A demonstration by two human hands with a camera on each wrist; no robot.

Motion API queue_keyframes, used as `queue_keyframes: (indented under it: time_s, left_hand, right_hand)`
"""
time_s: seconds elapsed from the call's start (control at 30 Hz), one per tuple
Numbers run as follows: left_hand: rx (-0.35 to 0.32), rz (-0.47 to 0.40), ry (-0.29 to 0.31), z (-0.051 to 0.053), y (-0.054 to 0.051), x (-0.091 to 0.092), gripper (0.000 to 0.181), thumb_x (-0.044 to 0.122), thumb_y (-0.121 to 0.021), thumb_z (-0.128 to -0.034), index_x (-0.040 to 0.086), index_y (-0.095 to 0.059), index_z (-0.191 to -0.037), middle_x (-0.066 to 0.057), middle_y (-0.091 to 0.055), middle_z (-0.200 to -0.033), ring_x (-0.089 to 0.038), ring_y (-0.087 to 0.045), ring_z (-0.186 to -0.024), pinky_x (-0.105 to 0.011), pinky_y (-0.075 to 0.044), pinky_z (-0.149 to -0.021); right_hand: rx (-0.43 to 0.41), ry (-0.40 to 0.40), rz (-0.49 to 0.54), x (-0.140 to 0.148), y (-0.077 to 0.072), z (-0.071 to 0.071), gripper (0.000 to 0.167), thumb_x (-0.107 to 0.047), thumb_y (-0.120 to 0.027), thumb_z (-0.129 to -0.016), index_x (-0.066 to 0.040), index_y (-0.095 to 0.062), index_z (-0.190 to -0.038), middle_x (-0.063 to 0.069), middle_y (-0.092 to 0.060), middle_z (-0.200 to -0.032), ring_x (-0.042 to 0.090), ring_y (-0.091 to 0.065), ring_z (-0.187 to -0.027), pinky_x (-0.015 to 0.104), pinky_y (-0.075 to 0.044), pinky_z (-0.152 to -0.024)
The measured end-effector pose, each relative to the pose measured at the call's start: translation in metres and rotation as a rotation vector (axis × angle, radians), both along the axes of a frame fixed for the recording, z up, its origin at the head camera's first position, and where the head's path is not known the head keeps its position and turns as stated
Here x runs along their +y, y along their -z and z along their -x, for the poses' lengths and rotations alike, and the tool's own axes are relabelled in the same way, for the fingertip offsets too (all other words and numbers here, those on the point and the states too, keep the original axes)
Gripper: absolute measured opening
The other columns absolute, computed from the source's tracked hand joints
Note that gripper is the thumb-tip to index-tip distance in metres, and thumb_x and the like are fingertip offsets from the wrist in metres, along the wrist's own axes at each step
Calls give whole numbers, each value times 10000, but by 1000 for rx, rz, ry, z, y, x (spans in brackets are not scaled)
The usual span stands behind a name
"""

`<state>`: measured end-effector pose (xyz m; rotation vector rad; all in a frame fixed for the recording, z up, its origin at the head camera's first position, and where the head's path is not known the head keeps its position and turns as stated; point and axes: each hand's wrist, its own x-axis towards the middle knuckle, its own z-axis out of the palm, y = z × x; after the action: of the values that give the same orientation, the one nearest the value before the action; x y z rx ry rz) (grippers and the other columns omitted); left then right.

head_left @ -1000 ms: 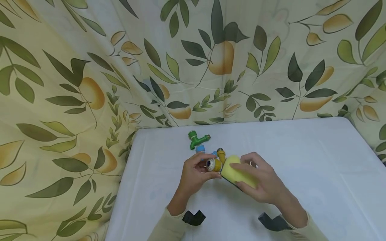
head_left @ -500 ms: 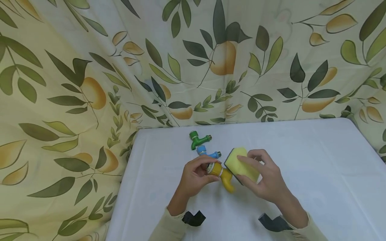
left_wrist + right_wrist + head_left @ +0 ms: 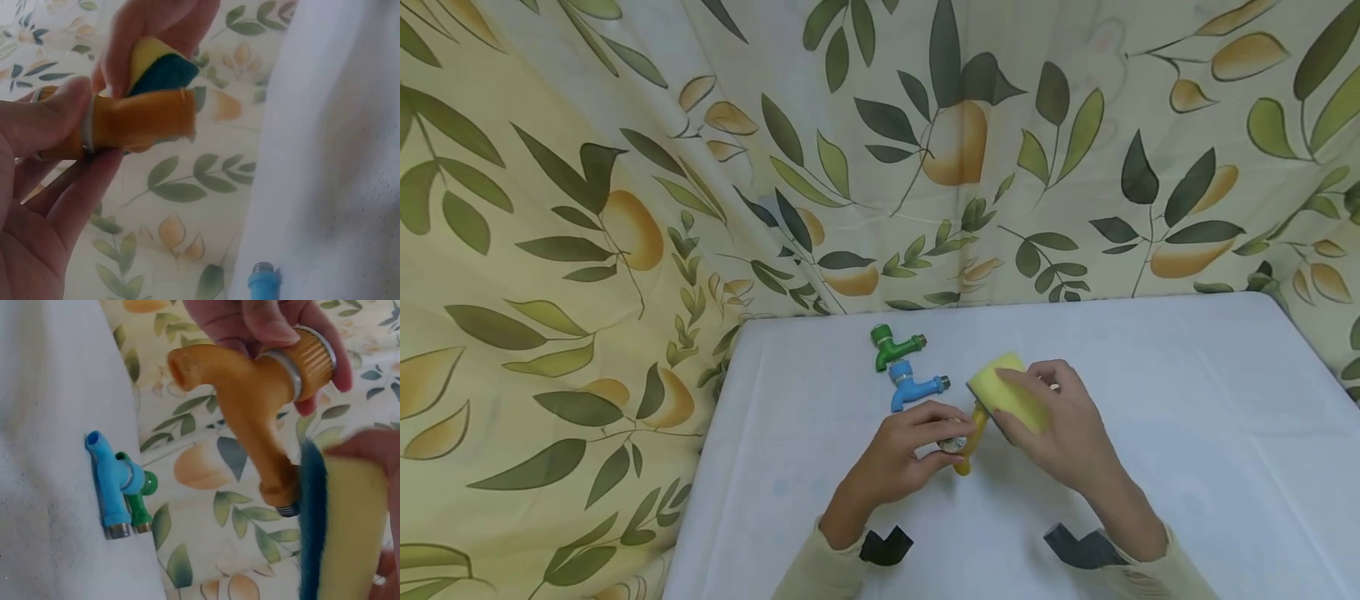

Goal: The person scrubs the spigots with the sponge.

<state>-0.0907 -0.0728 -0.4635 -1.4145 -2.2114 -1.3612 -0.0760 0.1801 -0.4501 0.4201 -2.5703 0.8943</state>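
Note:
A yellow plastic tap (image 3: pixel 240 406) is held above the table by my left hand (image 3: pixel 895 458), whose thumb and fingers grip its ribbed knob (image 3: pixel 309 365). My right hand (image 3: pixel 1075 437) pinches a yellow sponge (image 3: pixel 1011 396) with a dark blue-green scouring layer (image 3: pixel 312 525). In the right wrist view that layer meets the tap's threaded inlet end (image 3: pixel 284 497). The spout points toward the table's near side in the head view. In the left wrist view the tap body hides part of the sponge.
A blue tap (image 3: pixel 917 387) lies on the white table (image 3: pixel 1187 433) just beyond my left hand. Behind it lies a green tap (image 3: pixel 895 346). A leaf-patterned curtain (image 3: pixel 880 167) hangs at the back and left of the table.
The yellow tap has turned in my left hand, so its inlet end points away toward the sponge. My left hand has shifted right, uncovering the blue tap. The sponge has risen slightly.

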Motion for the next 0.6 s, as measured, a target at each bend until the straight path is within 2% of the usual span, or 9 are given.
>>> queue_keyframes:
  time_s: [0.1,0.17,0.3,0.4,0.5,0.6]
  left_hand:
    - [25,26,-6,-1,-1,0,412,70,-813,-858,61,-709,-1257,-57,-689,-1227,-134,-660,-1169,-147,-525,-971]
    - [-31,24,-6,-1,0,0,443,78,-807,-867,61,-678,-1290,-64,-686,-1252,-138,-659,-1177,-161,-538,-961]
    - [-255,-49,-1,0,8,-2,479,71,-761,-908,58,-583,-1352,-104,-664,-1305,-158,-660,-1161,-239,-580,-942]
    - [-446,-165,15,1,15,-4,461,22,-710,-939,42,-537,-1365,-173,-627,-1334,-145,-649,-1141,-272,-590,-937]
    - [-589,-296,23,4,22,-6,443,-20,-667,-957,-13,-517,-1373,-245,-554,-1365,-124,-629,-1124,-250,-583,-927]
    - [-726,-397,6,5,25,-8,447,33,-651,-986,-18,-498,-1402,-252,-504,-1385,-129,-639,-1154,-231,-571,-943]
  right_hand:
    - [-2,-7,-22,1,1,1,485,-218,-861,-754,-188,-724,-1218,74,-559,-1108,194,-515,-951,316,-464,-642]
    - [-15,7,-32,1,1,1,478,-233,-853,-772,-183,-718,-1227,83,-559,-1113,202,-513,-950,326,-462,-649]
    - [-92,18,-55,2,2,0,459,-296,-832,-816,-208,-710,-1249,85,-568,-1129,220,-528,-922,315,-451,-637]
    - [-118,43,-78,3,5,1,457,-319,-831,-823,-214,-709,-1251,90,-576,-1135,233,-531,-919,321,-452,-639]
    - [-110,118,-64,7,9,2,470,-310,-828,-825,-194,-702,-1262,95,-568,-1134,230,-518,-941,336,-447,-654]
    - [-120,144,-15,10,11,0,473,-303,-828,-828,-195,-702,-1270,74,-554,-1129,199,-494,-936,325,-425,-654]
